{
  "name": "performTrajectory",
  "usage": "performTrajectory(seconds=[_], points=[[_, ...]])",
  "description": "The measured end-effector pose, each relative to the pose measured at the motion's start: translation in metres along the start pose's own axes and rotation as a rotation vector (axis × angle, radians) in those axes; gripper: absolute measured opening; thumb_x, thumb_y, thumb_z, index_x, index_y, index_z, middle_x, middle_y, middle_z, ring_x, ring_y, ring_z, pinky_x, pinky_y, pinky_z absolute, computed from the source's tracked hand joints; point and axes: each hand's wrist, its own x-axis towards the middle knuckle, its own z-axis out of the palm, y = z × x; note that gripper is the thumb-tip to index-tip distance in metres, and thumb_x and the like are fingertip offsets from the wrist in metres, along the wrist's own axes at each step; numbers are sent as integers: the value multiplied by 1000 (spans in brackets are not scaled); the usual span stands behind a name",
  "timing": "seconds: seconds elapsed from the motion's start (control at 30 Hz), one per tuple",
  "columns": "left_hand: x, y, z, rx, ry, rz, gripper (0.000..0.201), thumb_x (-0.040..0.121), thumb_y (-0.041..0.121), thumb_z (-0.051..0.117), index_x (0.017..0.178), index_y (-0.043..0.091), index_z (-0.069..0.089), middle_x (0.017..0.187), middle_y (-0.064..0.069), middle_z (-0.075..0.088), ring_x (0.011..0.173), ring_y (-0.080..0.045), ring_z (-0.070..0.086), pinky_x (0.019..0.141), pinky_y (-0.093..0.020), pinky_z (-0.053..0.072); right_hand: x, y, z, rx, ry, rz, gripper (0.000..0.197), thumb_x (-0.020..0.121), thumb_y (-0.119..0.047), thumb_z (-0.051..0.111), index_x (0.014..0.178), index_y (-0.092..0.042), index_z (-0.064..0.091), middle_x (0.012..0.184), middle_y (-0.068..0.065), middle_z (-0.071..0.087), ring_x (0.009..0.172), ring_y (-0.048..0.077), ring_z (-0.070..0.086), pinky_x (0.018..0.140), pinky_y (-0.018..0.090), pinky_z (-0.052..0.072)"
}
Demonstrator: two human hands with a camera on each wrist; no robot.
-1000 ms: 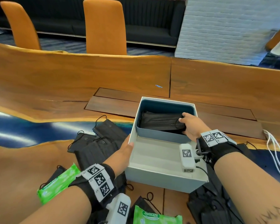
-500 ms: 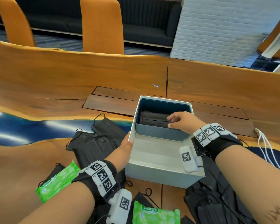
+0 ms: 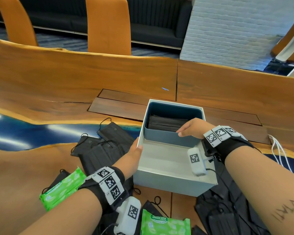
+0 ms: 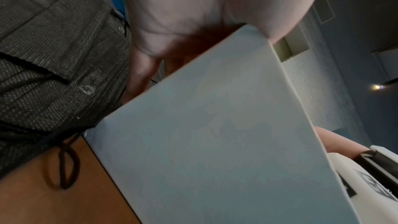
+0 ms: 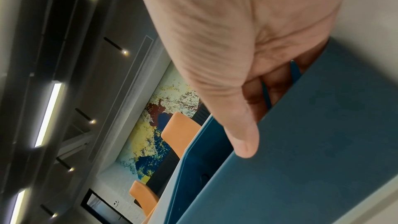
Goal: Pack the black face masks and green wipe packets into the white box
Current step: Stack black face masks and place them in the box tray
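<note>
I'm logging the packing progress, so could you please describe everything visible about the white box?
The white box sits open and upright on the wooden table, looking like stiff card. A blue inner compartment at its far end holds stacked black masks; the near section is bare. The left hand holds its left wall, and the right hand rests on the blue divider.

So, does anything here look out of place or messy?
Nothing is damaged or spilled. The loose black face masks lie in an untidy, overlapping heap left of the white box, ear loops tangled, and a green wipe packet rests partly on one.
</note>
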Motion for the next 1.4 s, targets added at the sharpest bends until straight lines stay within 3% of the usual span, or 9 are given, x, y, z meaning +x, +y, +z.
performTrajectory(seconds=[0.17, 0.27, 0.4, 0.53, 0.7, 0.9, 1.17, 1.33, 1.4], points=[[-2, 3, 0, 44, 24, -18, 43, 101, 43, 17, 143, 50, 15, 135, -5, 48, 117, -27, 52, 106, -42, 40, -7, -3, 0, -15, 5, -29, 28, 87, -26, 67, 114, -20, 68, 116, 0, 66, 95, 11, 55, 82, 19, 38], [-6, 5, -4, 26, 31, -4, 30, 100, 43, 24, 127, 44, 38, 119, 3, 55, 111, -21, 55, 101, -37, 42, -21, -11, -9, 70, 94, -66, 22, 88, -31, 65, 109, -24, 66, 110, -4, 66, 92, 9, 57, 68, 17, 41], [14, -32, -28, -37, 38, 20, 46, 86, 69, 36, 118, 40, 52, 126, 11, 55, 114, -13, 53, 106, -43, 37, -53, -24, -20, 230, 220, -159, 16, 90, -39, 58, 104, -35, 64, 107, -13, 65, 100, 11, 60, 75, 21, 47], [-45, -26, -64, -191, 148, -125, 29, 100, 36, 37, 125, 24, 44, 123, -1, 49, 112, -19, 49, 98, -40, 36, -83, -35, -10, 425, 263, -224, 11, 87, -39, 62, 94, -34, 69, 103, -4, 69, 101, 24, 64, 96, 49, 49], [-78, -73, -118, -191, 316, -223, 21, 101, 27, 40, 117, 14, 47, 112, -7, 50, 110, -26, 51, 85, -37, 40, -113, -57, 20, 491, 226, -290, 11, 92, -29, 59, 98, -27, 68, 101, 0, 69, 98, 17, 64, 95, 36, 51], [-110, -129, -143, -210, 360, -444, 17, 98, 27, 45, 92, 12, 46, 80, -4, 43, 66, -17, 42, 63, -29, 36, -137, -94, 69, 421, 140, -347, 12, 92, -20, 58, 101, -19, 67, 93, 5, 68, 88, 15, 63, 74, 19, 53], [-139, -176, -131, -161, 328, -606, 24, 93, 31, 53, 89, 9, 48, 72, -3, 42, 60, -17, 44, 53, -26, 39, -125, -111, 153, 55, -193, -290, 22, 90, -31, 59, 101, -15, 68, 83, -8, 61, 77, 8, 58, 73, 22, 50], [-139, -187, -118, -189, 299, -629, 35, 90, 35, 59, 105, 5, 48, 78, -5, 46, 65, -16, 49, 50, -25, 41, -108, -94, 201, -171, -306, -80, 38, 89, -41, 57, 65, -15, 44, 67, 4, 47, 67, 19, 50, 65, 27, 37], [-135, -187, -114, -189, 257, -626, 35, 91, 36, 57, 108, 7, 49, 79, -3, 51, 68, -13, 51, 52, -24, 40, -106, -90, 213, -296, -293, -51, 41, 87, -48, 56, 62, -20, 39, 74, 3, 47, 85, 24, 56, 74, 29, 39]])
